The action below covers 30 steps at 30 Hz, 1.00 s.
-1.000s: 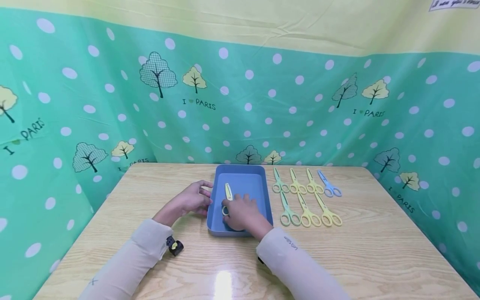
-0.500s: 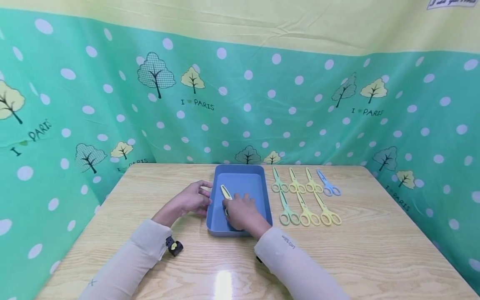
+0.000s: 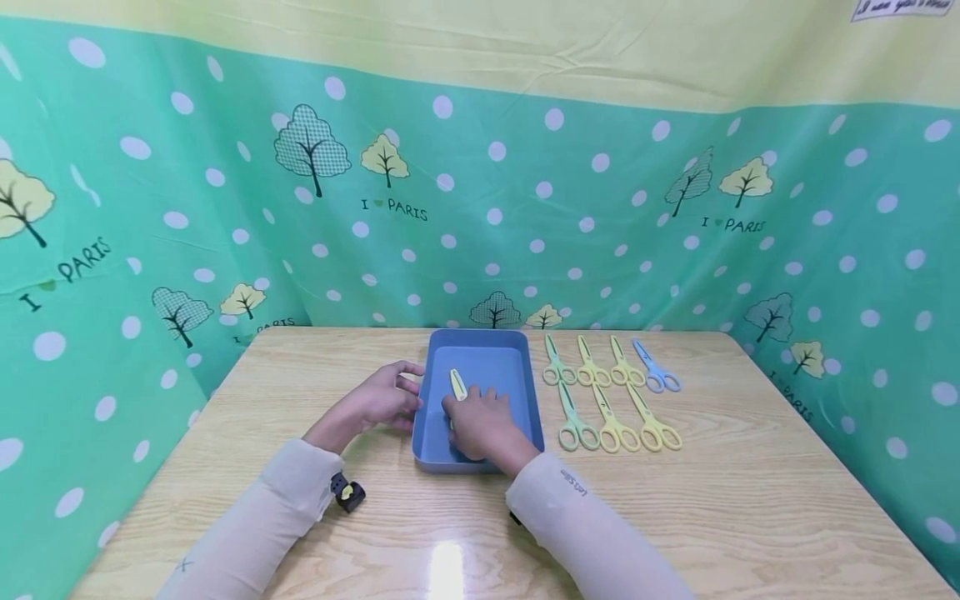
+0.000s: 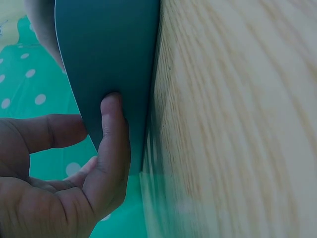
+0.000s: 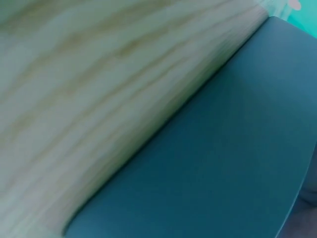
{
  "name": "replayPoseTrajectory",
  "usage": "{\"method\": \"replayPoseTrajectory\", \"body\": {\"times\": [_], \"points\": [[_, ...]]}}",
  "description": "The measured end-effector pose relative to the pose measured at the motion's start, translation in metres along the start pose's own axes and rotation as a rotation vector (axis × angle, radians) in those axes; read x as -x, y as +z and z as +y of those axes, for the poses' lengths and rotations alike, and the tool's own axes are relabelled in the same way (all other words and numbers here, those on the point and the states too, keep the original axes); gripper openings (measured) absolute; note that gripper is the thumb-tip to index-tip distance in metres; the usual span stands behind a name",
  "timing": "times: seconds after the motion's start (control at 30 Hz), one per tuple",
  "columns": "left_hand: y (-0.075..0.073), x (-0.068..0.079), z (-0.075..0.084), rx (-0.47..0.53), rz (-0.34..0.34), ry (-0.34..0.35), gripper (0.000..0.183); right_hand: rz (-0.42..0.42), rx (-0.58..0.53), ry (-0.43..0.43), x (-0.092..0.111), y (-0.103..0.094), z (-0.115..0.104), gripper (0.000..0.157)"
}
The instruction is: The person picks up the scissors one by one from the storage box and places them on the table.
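Observation:
Inside the blue tray [image 3: 521, 392], my right hand [image 3: 480, 423] grips yellow scissors [image 3: 458, 385]. Their blade tip points away from me past my fingers, and the handles are mostly hidden under the hand. My left hand [image 3: 384, 395] holds the tray's left side. In the left wrist view, one of its fingertips [image 4: 113, 101] presses on the outer wall while another finger meets the rim. The right wrist view mainly has the tray's outer wall [image 5: 198, 144], with a dark bit of the right hand at its edge.
Right of the tray lie two rows of scissors: green scissors [image 3: 576, 433], several yellow scissors [image 3: 617, 433] and blue scissors [image 3: 658, 377]. All rest on the wooden table [image 3: 750, 483]. A patterned green curtain [image 3: 420, 250] hangs behind.
The yellow scissors' tip swings left, then back upright, under my right hand, which shifts slightly over the handles. My left hand stays at the tray's side.

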State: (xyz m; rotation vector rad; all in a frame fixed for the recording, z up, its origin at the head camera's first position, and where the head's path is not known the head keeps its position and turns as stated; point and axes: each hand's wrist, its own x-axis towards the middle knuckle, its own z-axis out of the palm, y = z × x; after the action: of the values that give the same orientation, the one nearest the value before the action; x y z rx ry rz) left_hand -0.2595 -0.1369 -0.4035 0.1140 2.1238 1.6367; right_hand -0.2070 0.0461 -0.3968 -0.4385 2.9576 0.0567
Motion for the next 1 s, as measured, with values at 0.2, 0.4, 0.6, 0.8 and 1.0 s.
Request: {"method": "replayPoseTrajectory", "body": {"times": [0.2, 0.4, 0.6, 0.8, 1.0], "points": [[0.000, 0.000, 0.000, -0.004, 0.002, 0.003, 0.062, 0.040, 0.013, -0.017, 0.004, -0.003, 0.002, 0.035], [0.001, 0.001, 0.001, 0.001, 0.003, 0.007, 0.062, 0.137, -0.027, -0.055, 0.012, -0.008, 0.009, 0.024], [0.001, 0.002, 0.001, 0.011, 0.000, 0.010, 0.063, 0.217, -0.044, -0.083, 0.019, -0.012, 0.016, 0.023], [0.001, 0.003, 0.001, 0.018, -0.008, 0.016, 0.064, 0.187, -0.001, -0.091, 0.024, -0.010, 0.022, 0.026], [0.002, 0.004, 0.000, 0.022, -0.010, 0.025, 0.065, 0.170, 0.041, -0.075, 0.024, -0.006, 0.026, 0.024]]}}
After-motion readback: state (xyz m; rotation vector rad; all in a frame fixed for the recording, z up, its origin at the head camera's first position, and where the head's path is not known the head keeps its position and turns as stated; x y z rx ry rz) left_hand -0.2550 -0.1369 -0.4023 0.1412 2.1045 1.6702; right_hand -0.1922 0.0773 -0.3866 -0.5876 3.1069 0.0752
